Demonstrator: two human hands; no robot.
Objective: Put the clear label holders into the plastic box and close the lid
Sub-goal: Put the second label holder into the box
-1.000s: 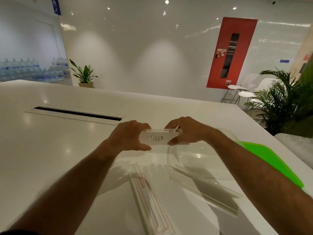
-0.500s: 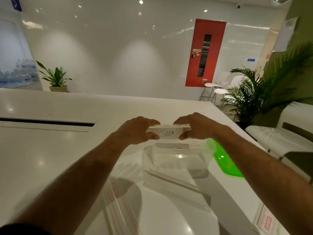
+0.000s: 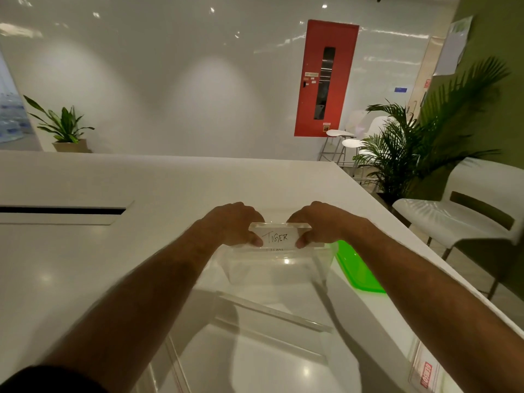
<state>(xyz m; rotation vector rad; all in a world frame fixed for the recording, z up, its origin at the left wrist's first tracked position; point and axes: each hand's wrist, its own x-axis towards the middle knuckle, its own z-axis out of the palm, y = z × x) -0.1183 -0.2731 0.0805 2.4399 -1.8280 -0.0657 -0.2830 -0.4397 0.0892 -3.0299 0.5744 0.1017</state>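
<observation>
The person holds a clear label holder (image 3: 279, 236), the one with a card handwritten "TIGER", between both hands. The left hand (image 3: 234, 224) pinches its left end, thumb on the near face and fingers curled over the top and behind. The right hand (image 3: 321, 225) does the same at the right end. Each grip is clamped on the holder, and the lettered middle stays bare between the two thumbs. The holder stands roughly upright, its card facing the person, just above the far rim of the clear plastic box (image 3: 276, 268). Whether its lower edge touches that rim cannot be told.

The box stands open on the white surface (image 3: 85, 265), directly below and nearer than the hands. Its bright green lid (image 3: 358, 269) lies on the surface just to the right of the box, partly hidden by the right forearm.

Nearer the person, more clear label holders lie on the surface: a long one (image 3: 272, 313) across the middle between the forearms, another (image 3: 173, 364) by the left forearm, and one with a red-printed card (image 3: 425, 370) at the lower right edge of the view.

Beyond the surface stand a white chair (image 3: 459, 214), a palm plant (image 3: 419, 148) and a red door (image 3: 326, 78).
</observation>
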